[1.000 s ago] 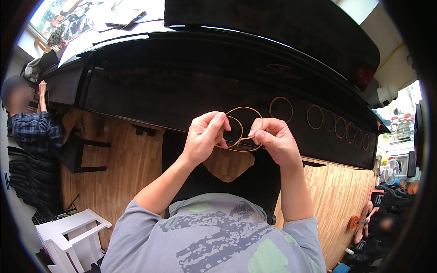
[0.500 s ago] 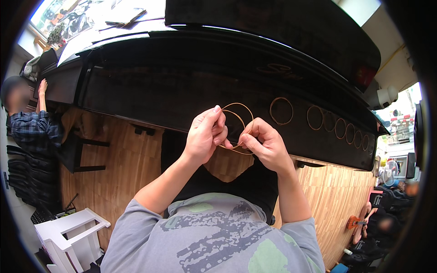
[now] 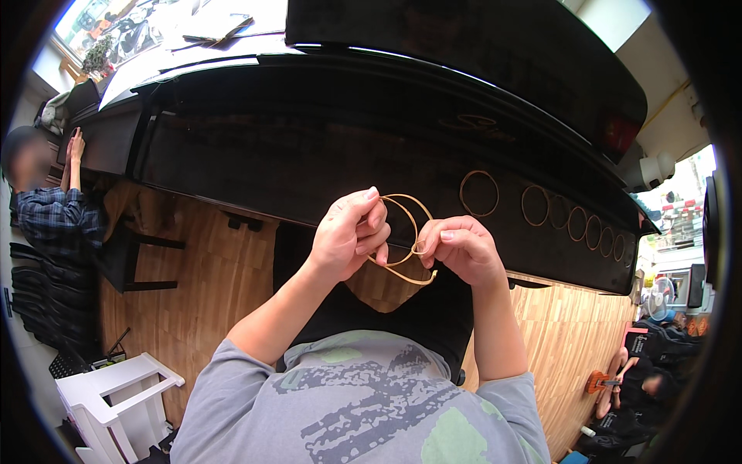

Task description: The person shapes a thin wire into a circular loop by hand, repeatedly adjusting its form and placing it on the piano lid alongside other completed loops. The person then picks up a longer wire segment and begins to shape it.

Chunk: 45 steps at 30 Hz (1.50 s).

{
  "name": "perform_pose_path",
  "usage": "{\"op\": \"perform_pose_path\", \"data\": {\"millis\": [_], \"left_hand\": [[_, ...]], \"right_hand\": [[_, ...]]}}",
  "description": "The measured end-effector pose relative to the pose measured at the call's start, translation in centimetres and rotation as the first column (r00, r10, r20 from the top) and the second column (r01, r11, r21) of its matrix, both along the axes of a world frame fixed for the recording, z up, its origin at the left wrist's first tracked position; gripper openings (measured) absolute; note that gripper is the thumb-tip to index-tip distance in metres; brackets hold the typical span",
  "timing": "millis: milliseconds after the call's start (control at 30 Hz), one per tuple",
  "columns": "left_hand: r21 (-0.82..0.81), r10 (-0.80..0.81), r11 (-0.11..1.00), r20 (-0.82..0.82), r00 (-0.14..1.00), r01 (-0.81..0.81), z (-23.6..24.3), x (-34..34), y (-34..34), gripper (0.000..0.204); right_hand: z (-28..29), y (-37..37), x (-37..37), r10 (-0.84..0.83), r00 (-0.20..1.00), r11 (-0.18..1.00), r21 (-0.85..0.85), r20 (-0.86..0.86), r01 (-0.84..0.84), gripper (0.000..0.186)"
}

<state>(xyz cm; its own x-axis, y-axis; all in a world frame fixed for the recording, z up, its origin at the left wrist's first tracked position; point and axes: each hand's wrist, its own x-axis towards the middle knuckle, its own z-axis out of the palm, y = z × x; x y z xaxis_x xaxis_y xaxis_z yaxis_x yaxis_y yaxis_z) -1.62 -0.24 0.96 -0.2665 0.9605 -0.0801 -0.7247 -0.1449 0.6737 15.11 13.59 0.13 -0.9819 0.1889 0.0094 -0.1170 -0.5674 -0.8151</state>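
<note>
A loose coil of thin brass-coloured wire (image 3: 417, 282) is held up between my two hands, in front of a glossy black piano (image 3: 325, 147). My left hand (image 3: 349, 232) pinches the left side of the coil, fingers curled round it. On the coil's right side, my right hand (image 3: 465, 249) holds a small loop of the wire between thumb and fingers. One free end of the wire hangs out below my right hand. To the right, a larger wire ring (image 3: 497, 193) lies on the black surface.
Beyond that ring, several more wire rings (image 3: 522, 205) run in a row toward the piano's right end. A person in a plaid shirt (image 3: 58, 216) is at the far left. Lower left stands a white wooden frame (image 3: 116, 402); at lower right are people, one with a small guitar (image 3: 597, 382).
My right hand has shifted slightly right and down and now grips a small loop. The wire's free end has come out below it. My left hand is nearly still.
</note>
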Motion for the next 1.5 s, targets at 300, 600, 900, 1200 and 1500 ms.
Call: {"op": "perform_pose_path", "data": {"millis": [300, 600, 900, 1200, 1500], "left_hand": [[-0.019, 0.020, 1.000, 0.026, 0.999, -0.019, -0.2, -0.2, -0.1, 0.040], [0.059, 0.220, 0.973, 0.064, 0.973, -0.224, -0.3, -1.4, 0.1, 0.042], [0.087, 0.268, 0.961, -0.534, 0.802, -0.264, -1.4, -0.2, -0.1, 0.026], [-0.214, -0.105, 0.977, -0.456, 0.884, 0.006, -1.7, 0.2, 0.3, 0.034], [-0.185, -0.121, 0.982, -0.430, 0.895, 0.044, -2.6, 0.3, 0.5, 0.038]], "right_hand": [[-1.0, 0.7, 0.5, -0.098, 0.989, 0.989, 0.118, 0.111, 0.085, 0.021], [-1.0, -0.1, 1.5, -0.234, 0.961, 0.959, 0.195, 0.148, 0.203, 0.021], [1.9, -0.9, 0.2, -0.555, 0.824, 0.802, 0.332, 0.108, 0.497, 0.010], [2.1, -2.1, -0.2, -0.528, 0.829, 0.784, 0.482, 0.185, 0.392, 0.032], [1.9, -4.0, -1.3, -0.591, 0.804, 0.739, 0.439, 0.058, 0.512, 0.046]]}}
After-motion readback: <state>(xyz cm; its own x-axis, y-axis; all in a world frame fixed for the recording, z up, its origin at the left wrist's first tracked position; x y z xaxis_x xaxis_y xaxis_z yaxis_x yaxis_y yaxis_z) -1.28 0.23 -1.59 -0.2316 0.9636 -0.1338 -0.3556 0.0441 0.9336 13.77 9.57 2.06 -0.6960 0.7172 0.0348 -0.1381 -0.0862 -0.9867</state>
